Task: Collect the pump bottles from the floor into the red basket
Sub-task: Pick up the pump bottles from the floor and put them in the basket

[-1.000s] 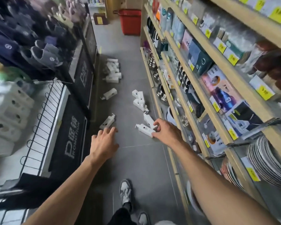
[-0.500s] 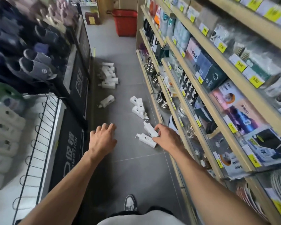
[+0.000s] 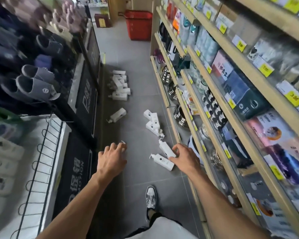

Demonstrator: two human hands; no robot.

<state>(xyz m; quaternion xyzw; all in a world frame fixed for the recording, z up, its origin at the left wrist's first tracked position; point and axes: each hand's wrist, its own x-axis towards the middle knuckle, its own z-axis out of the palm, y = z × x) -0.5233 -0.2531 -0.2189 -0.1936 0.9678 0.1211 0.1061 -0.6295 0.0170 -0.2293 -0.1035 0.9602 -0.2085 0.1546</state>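
Several white pump bottles lie on the grey floor. My right hand (image 3: 186,159) hangs over two of them, one bottle (image 3: 162,162) and another (image 3: 166,149), with spread fingertips touching their ends. My left hand (image 3: 111,161) has bent, spread fingers over a further bottle. Only that bottle's white tip (image 3: 123,144) shows, and I cannot tell whether the hand touches it. Farther on lie a cluster of bottles (image 3: 152,121), a single bottle (image 3: 118,114) and a pile (image 3: 120,85). The red basket (image 3: 138,26) stands at the aisle's far end.
Stocked wooden shelves (image 3: 188,100) line the right side of the narrow aisle. A slipper display (image 3: 33,80) and a white wire-edged stand (image 3: 41,152) line the left. My shoe (image 3: 151,197) is on the floor behind the hands.
The view has closed in on the floor. My left hand has moved over the near left bottle and now hides most of it. My right hand stays at the two right bottles.
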